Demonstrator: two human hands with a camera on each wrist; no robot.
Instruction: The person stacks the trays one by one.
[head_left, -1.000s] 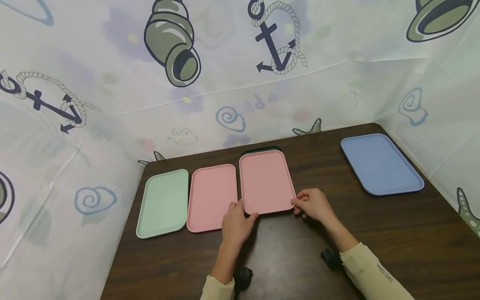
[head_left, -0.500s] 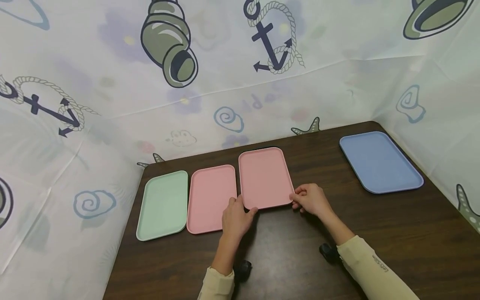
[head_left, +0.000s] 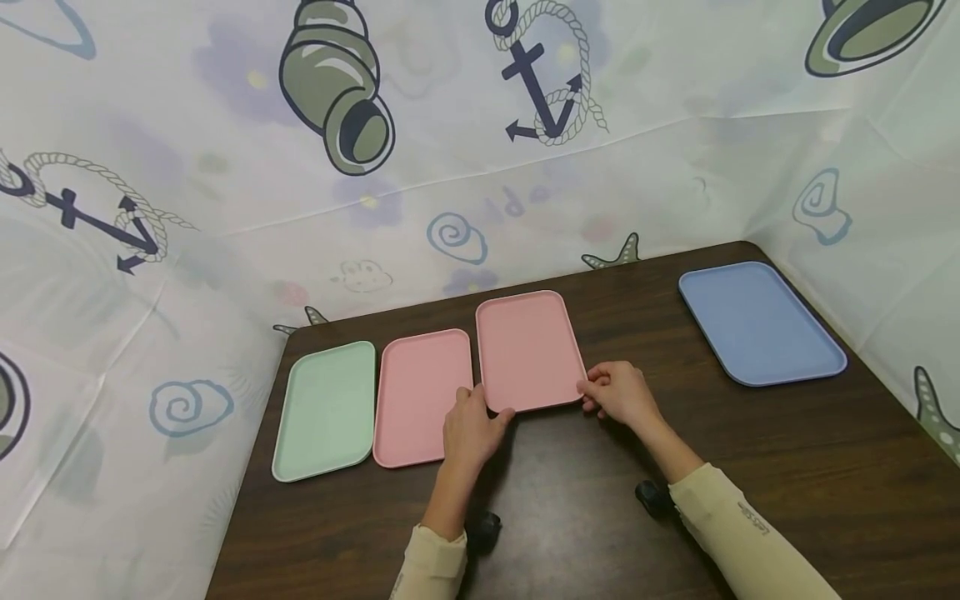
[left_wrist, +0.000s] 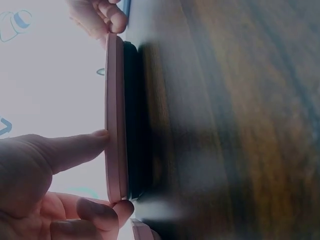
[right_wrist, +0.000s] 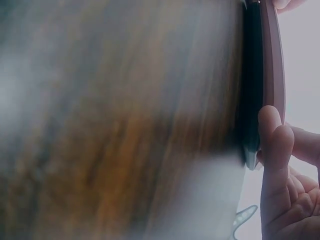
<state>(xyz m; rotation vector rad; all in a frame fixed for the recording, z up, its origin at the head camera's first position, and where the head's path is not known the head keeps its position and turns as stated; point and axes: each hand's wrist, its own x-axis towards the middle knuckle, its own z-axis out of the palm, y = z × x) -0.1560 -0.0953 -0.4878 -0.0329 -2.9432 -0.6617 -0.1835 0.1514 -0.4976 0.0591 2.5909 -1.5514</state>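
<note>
My left hand (head_left: pixel 472 429) grips the near left corner of a pink tray (head_left: pixel 531 350). In the left wrist view its thumb lies on the tray's near edge while the other fingers bend around the corner. At the near right corner, my right hand (head_left: pixel 622 396) pinches the same tray between thumb and fingers. Directly beneath it is a dark green tray (left_wrist: pixel 134 120), seen edge-on in both wrist views; in the head view the pink one covers it. A second pink tray (head_left: pixel 423 396) lies just left, beside my left hand.
A light green tray (head_left: pixel 326 408) lies at the far left of the dark wooden table (head_left: pixel 570 517). Near the table's right edge is a blue tray (head_left: pixel 761 325). Printed cloth (head_left: pixel 450 125) hangs behind and on both sides.
Both hands have moved the upper pink tray slightly away from me. The dark green rim that showed behind its far edge is now covered. The other trays have stayed put.
</note>
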